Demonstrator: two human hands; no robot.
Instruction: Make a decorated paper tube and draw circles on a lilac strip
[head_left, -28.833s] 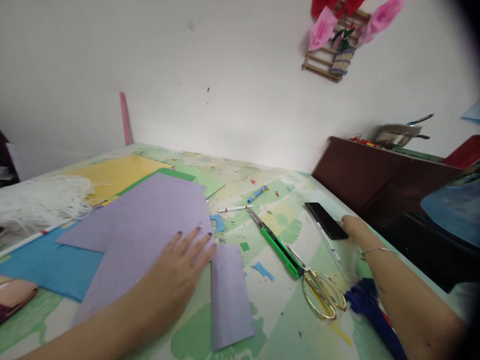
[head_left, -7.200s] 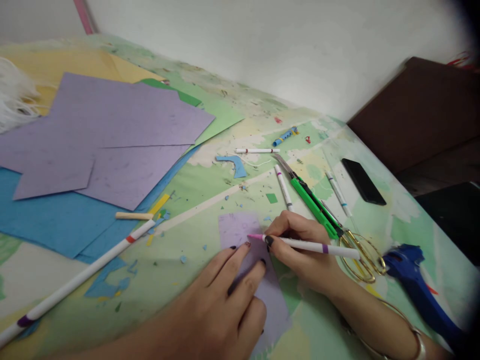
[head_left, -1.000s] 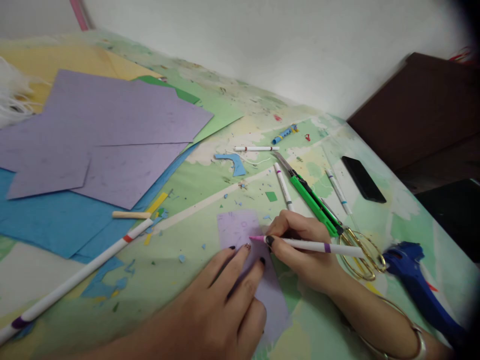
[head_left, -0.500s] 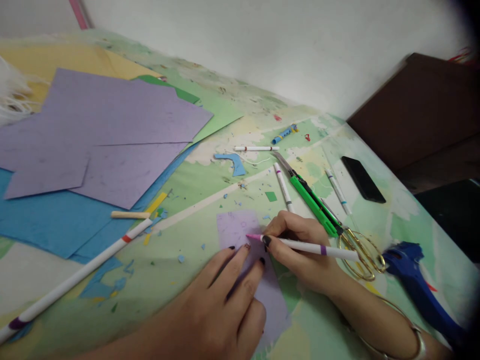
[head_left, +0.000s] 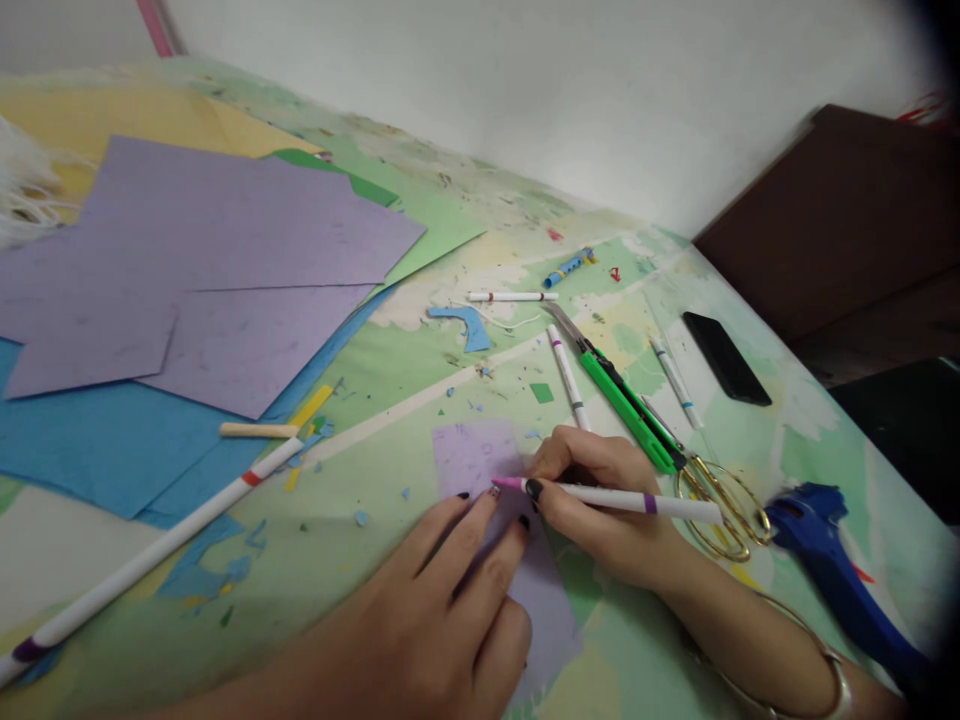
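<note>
A small strip of purple paper (head_left: 551, 590) lies on the patterned tablecloth, with faint marks near its far end. My left hand (head_left: 457, 600) rests on it, fingers stretched out and spread, pressing it flat. In my right hand (head_left: 600, 500) is a white marker (head_left: 619, 498) with a purple band, gripped between thumb and fingers. Its pink-purple tip points left and is at the paper, just beyond my left fingertips. Whether the tip touches the paper I cannot tell. A bracelet circles my right wrist.
Purple sheets (head_left: 247, 220) and blue sheets (head_left: 90, 440) are piled at left. Joined white markers (head_left: 150, 555) lie in front of them. To the right are a green cutter (head_left: 626, 410), gold-handled scissors (head_left: 724, 510), a blue glue gun (head_left: 832, 560) and a black phone (head_left: 726, 358). Blue scraps are scattered about.
The marker's tip has shifted slightly down the paper, toward my left fingertips, along with my right hand. My left hand and the paper keep their place.
</note>
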